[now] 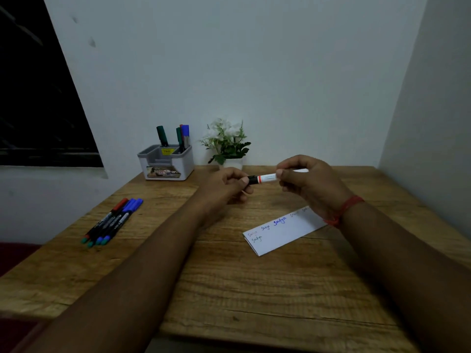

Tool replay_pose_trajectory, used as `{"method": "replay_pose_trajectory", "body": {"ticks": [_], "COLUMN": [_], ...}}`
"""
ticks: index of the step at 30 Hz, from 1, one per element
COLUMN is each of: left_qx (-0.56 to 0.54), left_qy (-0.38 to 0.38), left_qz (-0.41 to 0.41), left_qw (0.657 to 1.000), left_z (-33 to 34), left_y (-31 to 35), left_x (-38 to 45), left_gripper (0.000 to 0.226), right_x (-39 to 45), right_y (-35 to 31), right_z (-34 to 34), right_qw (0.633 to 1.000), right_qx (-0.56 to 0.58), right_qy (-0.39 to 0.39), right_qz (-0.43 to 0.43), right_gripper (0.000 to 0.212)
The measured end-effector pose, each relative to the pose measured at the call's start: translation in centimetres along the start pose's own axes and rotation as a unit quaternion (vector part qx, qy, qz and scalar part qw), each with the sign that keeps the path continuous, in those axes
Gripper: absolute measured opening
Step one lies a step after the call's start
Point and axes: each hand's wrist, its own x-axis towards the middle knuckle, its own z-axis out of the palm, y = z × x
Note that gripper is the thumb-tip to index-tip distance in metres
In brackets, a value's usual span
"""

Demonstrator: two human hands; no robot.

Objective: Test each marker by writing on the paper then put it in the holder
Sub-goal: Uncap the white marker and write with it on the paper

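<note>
White-barrelled, with a red band and a black end, the marker lies level in the air above the counter, held between both hands. The left hand pinches the black end, thumb and fingers curled round it. The right hand grips the white barrel, fingers curled over the top and thumb underneath; whether the cap is on or partly off I cannot tell. A red thread circles the right wrist.

Just below the right hand, a folded strip of paper lies flat on the counter, with several small words in red, dark and blue ink along it; its far end is hidden behind the wrist.

On the left part of the counter, well apart from the paper, a row of pens lies side by side, touching, one red-capped and the others blue-capped.

At the back, against the wall, stands the grey holder, with green markers, a blue one and another partly hidden one upright in its rear compartments. Just beside it on the right is a small potted plant in a white pot. A dark window fills the upper left.
</note>
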Motion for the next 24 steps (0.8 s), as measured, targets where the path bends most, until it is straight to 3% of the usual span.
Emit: {"method": "replay_pose_trajectory", "body": {"ticks": [5, 11, 14, 18, 24], "left_qx": [0.086, 0.167, 0.228, 0.317, 0.374], "left_qy": [-0.05, -0.036, -0.001, 0.043, 0.052], "left_qz": [0.036, 0.089, 0.117, 0.158, 0.168], "left_qw": [0.994, 0.981, 0.967, 0.934, 0.911], "left_z": [0.8, 2.0, 2.5, 3.7, 4.6], "left_y": [-0.7, -0.6, -0.7, -0.4, 0.1], "left_x": [-0.1, -0.3, 0.3, 0.8, 0.8], "left_gripper": [0.016, 0.011, 0.003, 0.011, 0.011], "right_x": [-0.2, -0.3, 0.2, 1.1, 1.8], "right_y": [1.0, 1.9, 2.2, 2.6, 3.2], "right_z": [1.1, 2.2, 2.3, 2.5, 2.4], "right_qw": [0.99, 0.995, 0.996, 0.99, 0.985], "right_qx": [0.136, 0.073, 0.041, 0.015, -0.001], "right_qy": [0.01, 0.012, 0.058, 0.13, 0.161], "right_qz": [0.042, 0.063, 0.058, 0.058, 0.06], "right_gripper": [0.016, 0.024, 0.016, 0.013, 0.016]}}
